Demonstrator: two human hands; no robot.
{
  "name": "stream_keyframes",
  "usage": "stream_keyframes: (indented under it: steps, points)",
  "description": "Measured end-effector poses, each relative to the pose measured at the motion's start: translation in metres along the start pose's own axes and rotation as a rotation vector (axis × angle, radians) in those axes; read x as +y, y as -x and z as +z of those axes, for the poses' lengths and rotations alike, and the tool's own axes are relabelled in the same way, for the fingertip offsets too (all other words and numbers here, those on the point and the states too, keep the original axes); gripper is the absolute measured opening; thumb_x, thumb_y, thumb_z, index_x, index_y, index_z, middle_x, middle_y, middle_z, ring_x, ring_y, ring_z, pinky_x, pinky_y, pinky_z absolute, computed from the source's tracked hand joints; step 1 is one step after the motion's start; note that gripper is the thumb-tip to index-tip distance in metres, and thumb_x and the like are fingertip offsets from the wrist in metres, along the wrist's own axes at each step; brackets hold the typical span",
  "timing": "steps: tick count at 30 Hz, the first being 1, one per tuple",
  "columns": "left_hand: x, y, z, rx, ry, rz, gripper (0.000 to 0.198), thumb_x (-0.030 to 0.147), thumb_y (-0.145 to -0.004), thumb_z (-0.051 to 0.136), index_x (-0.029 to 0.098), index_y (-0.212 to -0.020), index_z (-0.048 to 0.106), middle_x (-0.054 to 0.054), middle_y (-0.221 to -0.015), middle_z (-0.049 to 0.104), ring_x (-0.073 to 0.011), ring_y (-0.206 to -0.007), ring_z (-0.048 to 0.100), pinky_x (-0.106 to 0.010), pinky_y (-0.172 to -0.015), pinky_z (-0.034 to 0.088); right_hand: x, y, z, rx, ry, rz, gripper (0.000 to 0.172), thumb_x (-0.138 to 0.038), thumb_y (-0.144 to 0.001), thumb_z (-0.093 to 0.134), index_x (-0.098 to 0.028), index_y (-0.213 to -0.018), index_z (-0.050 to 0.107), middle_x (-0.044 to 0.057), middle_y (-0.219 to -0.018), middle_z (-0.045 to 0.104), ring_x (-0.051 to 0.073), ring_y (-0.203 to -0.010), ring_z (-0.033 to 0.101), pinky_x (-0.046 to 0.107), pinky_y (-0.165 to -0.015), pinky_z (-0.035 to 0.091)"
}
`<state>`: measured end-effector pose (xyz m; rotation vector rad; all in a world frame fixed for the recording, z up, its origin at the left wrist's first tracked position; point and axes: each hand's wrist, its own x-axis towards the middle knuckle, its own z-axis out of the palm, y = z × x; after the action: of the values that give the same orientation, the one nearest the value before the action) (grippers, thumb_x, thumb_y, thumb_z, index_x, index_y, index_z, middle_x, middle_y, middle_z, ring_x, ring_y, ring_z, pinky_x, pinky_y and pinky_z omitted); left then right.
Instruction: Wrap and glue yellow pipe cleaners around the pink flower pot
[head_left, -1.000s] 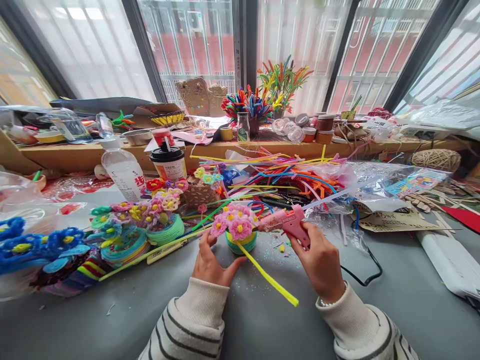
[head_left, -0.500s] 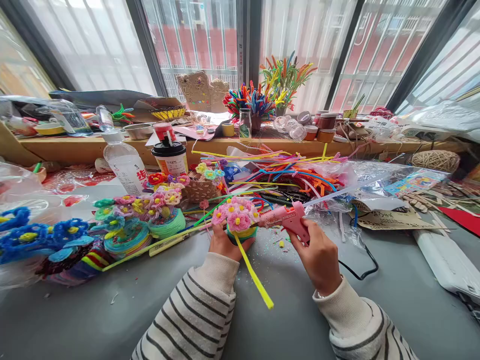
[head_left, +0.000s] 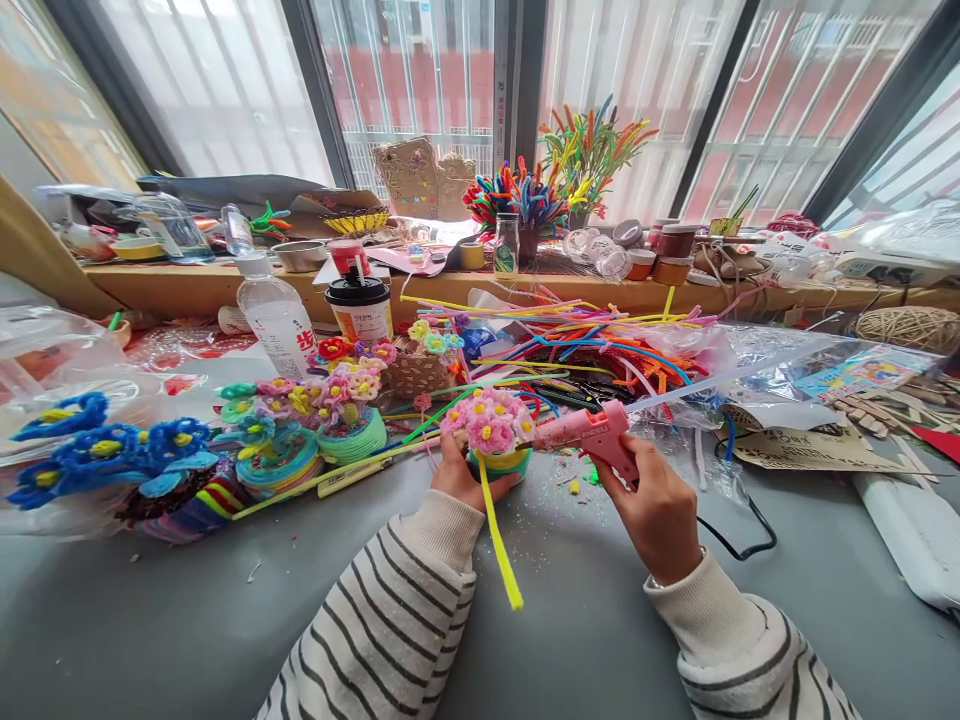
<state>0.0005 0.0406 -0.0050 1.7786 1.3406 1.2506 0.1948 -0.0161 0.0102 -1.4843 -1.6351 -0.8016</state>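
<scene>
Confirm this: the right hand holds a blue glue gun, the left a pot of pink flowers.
Wrong colour: the head view shows the glue gun is pink. The right hand holds it; the left hand holds the pot of pink flowers.

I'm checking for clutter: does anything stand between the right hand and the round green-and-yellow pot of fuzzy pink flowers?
Only the pink plastic glue gun, held in the right hand and pointing towards the pot.

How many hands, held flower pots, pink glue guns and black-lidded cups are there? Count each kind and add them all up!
Hands: 2 (left hand, right hand)
Held flower pot: 1
Pink glue gun: 1
Black-lidded cup: 1
Total: 5
</scene>
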Motion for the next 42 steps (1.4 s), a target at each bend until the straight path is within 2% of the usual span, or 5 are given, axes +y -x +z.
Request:
stream_keyframes:
  steps: [7, 12, 16, 21, 42]
  points:
    - [0.011, 0.019, -0.044, -0.108, -0.004, 0.095, 0.087, 0.026, -0.057, 0.064, 0.019, -0.125, 0.011, -0.015, -0.12, 0.039, -0.0261, -0.11, 0.041, -0.045, -0.089, 0.036, 0.0, 0.002, -0.001, -0.013, 0.025, 0.017, 0.026, -0.028, -0.072, 0.054, -0.012, -0.091, 0.047, 0.009, -0.076, 0.061, 0.016, -0.064, 0.058, 0.025, -0.057, 0.045]
    - [0.067, 0.003, -0.076, 0.126, -0.436, 0.606, 0.036, 0.019, -0.067, 0.052, 0.02, -0.103, 0.049, -0.007, -0.119, 0.042, -0.0225, -0.11, 0.04, -0.039, -0.093, 0.035, -0.001, 0.0, -0.002, -0.019, 0.0, 0.019, 0.024, -0.027, -0.073, 0.053, -0.013, -0.091, 0.046, 0.007, -0.073, 0.061, 0.015, -0.063, 0.058, 0.024, -0.057, 0.044]
    - [0.085, -0.033, -0.056, -0.238, -0.648, 0.88, 0.03, 0.018, -0.07, 0.049, 0.022, -0.099, 0.054, -0.005, -0.116, 0.047, -0.0195, -0.107, 0.043, -0.037, -0.092, 0.035, -0.001, 0.001, -0.001, -0.015, -0.003, 0.027, 0.025, -0.029, -0.072, 0.053, -0.013, -0.09, 0.046, 0.006, -0.071, 0.061, 0.015, -0.062, 0.057, 0.024, -0.056, 0.044]
    - [0.077, -0.051, -0.032, -0.475, -0.81, 0.839, 0.026, 0.024, -0.071, 0.048, 0.023, -0.095, 0.057, -0.004, -0.108, 0.054, -0.0206, -0.097, 0.05, -0.039, -0.083, 0.041, 0.0, 0.002, 0.0, -0.005, -0.017, 0.037, 0.026, -0.03, -0.072, 0.053, -0.012, -0.09, 0.047, 0.006, -0.073, 0.061, 0.015, -0.063, 0.057, 0.024, -0.057, 0.044]
    - [0.067, -0.046, -0.037, -0.38, -0.641, 0.827, 0.019, 0.025, -0.071, 0.045, 0.021, -0.085, 0.059, -0.006, -0.098, 0.055, -0.0174, -0.09, 0.052, -0.033, -0.08, 0.041, 0.008, -0.015, 0.0, -0.239, -0.136, 0.15, 0.031, -0.039, -0.072, 0.049, -0.013, -0.09, 0.05, 0.007, -0.074, 0.062, 0.016, -0.06, 0.057, 0.025, -0.053, 0.042]
